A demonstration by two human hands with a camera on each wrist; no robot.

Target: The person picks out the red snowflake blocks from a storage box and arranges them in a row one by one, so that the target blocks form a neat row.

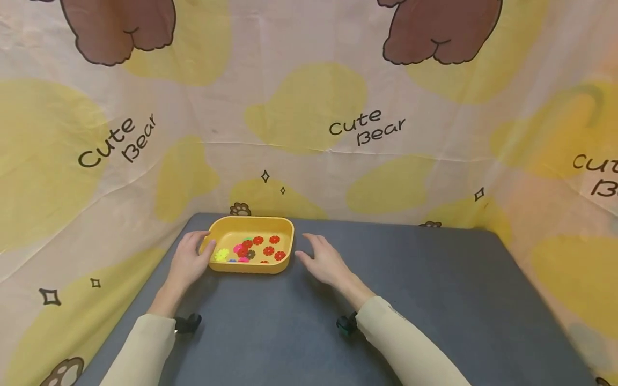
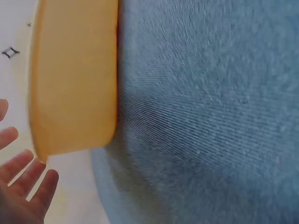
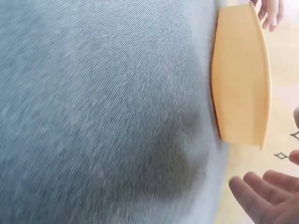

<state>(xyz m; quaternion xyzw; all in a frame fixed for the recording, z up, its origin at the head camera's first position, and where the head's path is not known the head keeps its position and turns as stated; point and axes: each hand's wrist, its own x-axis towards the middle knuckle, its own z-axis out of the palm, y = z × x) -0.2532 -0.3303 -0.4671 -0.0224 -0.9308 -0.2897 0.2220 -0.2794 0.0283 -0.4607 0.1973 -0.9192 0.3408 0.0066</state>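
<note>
A yellow rectangular tray (image 1: 251,267) with rounded corners stands at the far left of the grey-blue table. Inside it lie several small flower-shaped pieces: red ones (image 1: 268,250) spread to the right, yellow ones (image 1: 221,254) at the left, and pink, green and dark ones between. My left hand (image 1: 190,261) is at the tray's left end, fingers loosely spread, thumb overlapping the rim in the head view. In the left wrist view its fingertips (image 2: 46,179) are right at the tray's corner. Beyond the tray's right end, a small gap away, my right hand (image 1: 329,264) holds nothing, its fingers relaxed.
Behind the table (image 1: 420,268) hangs a cloth (image 1: 289,32) printed with bears and yellow patches, which also runs along both sides. The tray sits close to the table's back edge. Dark wrist devices (image 1: 346,325) show below both hands.
</note>
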